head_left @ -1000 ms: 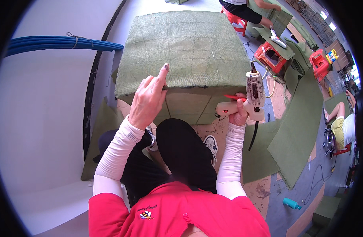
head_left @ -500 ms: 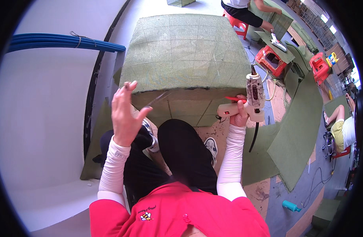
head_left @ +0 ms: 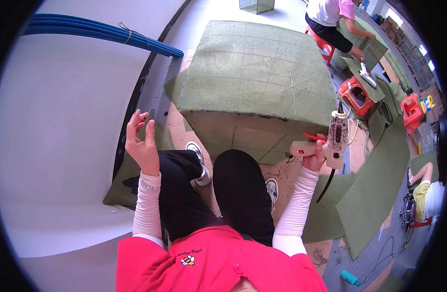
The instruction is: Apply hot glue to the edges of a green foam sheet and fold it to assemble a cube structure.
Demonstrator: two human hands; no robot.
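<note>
My right hand (head_left: 315,158) is closed round the handle of a hot glue gun (head_left: 338,134), its red trigger under the fingers and its dark nozzle pointing away from me. The gun has a whitish body stained dark, and a black glue stick pokes out of its rear. My left hand (head_left: 143,148) is raised over the left side, fingers apart and partly bent, near a small green edge behind it. In front of my knees stands a large box covered in green mesh cloth (head_left: 262,68). A dark, uneven glue line runs along its near top edge.
Blue tubes (head_left: 106,33), tied together, jut out at the upper left. Green sheets (head_left: 374,190) lie on the floor at right, near red plastic stools (head_left: 357,97) and a teal bottle (head_left: 350,278). A co-worker (head_left: 330,19) sits at the far right; another person (head_left: 422,197) sits at the right edge.
My left hand has drawn back to the left, away from the box edge. The view has shifted, so the box sits farther right. The glue gun stays in my right hand.
</note>
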